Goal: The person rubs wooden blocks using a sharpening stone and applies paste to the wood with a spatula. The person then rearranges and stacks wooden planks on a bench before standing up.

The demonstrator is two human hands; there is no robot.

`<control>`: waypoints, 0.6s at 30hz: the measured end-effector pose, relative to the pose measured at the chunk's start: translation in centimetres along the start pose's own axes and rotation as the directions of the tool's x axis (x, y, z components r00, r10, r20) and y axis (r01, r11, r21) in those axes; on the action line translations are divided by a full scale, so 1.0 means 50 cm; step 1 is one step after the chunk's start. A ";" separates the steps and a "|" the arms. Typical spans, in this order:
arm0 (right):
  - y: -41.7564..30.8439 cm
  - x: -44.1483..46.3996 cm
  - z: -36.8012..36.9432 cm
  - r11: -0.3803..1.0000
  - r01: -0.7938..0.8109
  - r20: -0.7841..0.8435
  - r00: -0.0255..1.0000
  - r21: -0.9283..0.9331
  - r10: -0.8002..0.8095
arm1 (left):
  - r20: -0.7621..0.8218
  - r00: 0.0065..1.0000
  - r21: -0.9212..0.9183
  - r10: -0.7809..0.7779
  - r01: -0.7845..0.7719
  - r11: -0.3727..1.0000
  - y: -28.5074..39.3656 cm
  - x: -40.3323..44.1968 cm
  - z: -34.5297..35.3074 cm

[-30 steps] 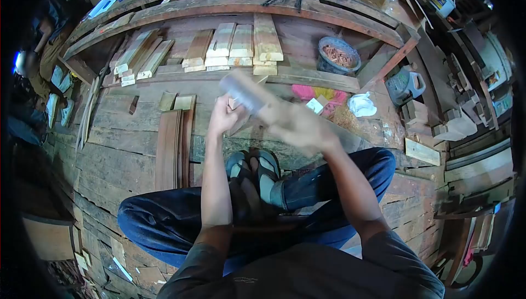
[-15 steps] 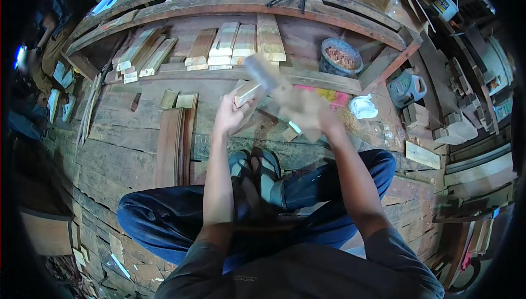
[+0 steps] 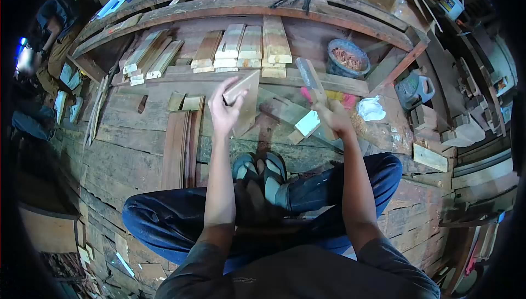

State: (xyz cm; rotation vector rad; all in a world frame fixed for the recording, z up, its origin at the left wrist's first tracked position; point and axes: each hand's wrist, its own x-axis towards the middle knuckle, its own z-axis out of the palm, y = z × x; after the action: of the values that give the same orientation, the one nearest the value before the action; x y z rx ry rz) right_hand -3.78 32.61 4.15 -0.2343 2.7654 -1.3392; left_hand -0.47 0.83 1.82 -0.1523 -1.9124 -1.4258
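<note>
A wooden piece point(image 3: 247, 101) is held up in front of the bench point(image 3: 235, 7), above the plank floor point(image 3: 123, 140), with one flat face turned toward the right side of the view. It is gripped by the left hand point(image 3: 224, 107), the thumb and fingers closed on its near edge. Just beside it, a long flat bar point(image 3: 312, 80) is gripped in the closed right hand point(image 3: 335, 117) and tilted with its far end toward the left; the two held things are apart. Whether the bar is a tool cannot be told. Near the right hand, a pale-faced block point(image 3: 308, 123) is seen, and beyond it a pink and yellow cloth point(image 3: 346, 100) and a white cloth point(image 3: 371, 109) are laid on the floor. Cut boards point(image 3: 234, 44) are stacked in rows under the bench, and to their right a bucket point(image 3: 348, 58) is filled with small brownish pieces. Long reddish boards point(image 3: 176, 148) are laid side by side left of the sandaled feet point(image 3: 259, 168). At the far left, another person point(image 3: 56, 33) is partly visible.
</note>
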 end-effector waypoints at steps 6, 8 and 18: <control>0.036 0.014 0.027 0.993 0.076 0.163 0.982 0.090 -0.090 | -0.009 0.999 0.085 0.043 -0.042 0.996 0.004 0.023 -0.030; 0.018 0.002 0.037 0.996 0.081 0.098 0.992 0.025 -0.083 | -0.028 0.995 0.116 0.092 -0.088 0.989 0.011 0.025 -0.028; 0.024 0.006 0.051 0.998 0.065 0.212 0.975 -0.004 -0.062 | -0.032 0.992 0.108 0.123 -0.119 0.987 0.009 0.021 -0.024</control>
State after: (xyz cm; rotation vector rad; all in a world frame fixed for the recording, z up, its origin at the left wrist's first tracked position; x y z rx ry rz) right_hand -3.92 31.34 1.62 -0.4424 2.6087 -1.2322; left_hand -0.45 -0.38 2.94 -0.1861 -1.9092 -1.2355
